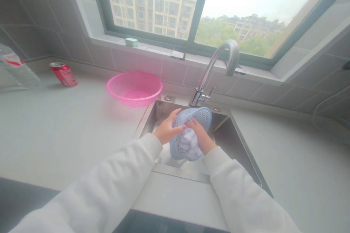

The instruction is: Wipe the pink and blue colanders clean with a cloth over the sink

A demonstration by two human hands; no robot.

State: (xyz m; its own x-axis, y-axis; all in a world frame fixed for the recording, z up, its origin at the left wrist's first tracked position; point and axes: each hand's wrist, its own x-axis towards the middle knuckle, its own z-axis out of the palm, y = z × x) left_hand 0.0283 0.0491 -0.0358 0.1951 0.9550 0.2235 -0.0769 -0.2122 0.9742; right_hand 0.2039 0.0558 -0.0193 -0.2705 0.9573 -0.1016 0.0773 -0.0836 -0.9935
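Note:
A light blue perforated plastic basket [205, 116] is tilted on its side over the steel sink [218, 129]. My left hand [167, 128] grips its left rim, thumb on the inner side and fingers along the outside. Inside the basket my right hand [201, 134] is closed on a bunched white cloth [189, 142], pressed against the basket's wall. Part of the cloth and the right fingertips are hidden by the hand and the folds.
Behind the sink rises a chrome faucet [202, 76]. A pink plastic basket [136, 89] stands on the counter at the sink's back left. Farther left are a red can [64, 74] and a clear plastic bottle [18, 67]. A pale green block [131, 42] lies on the windowsill.

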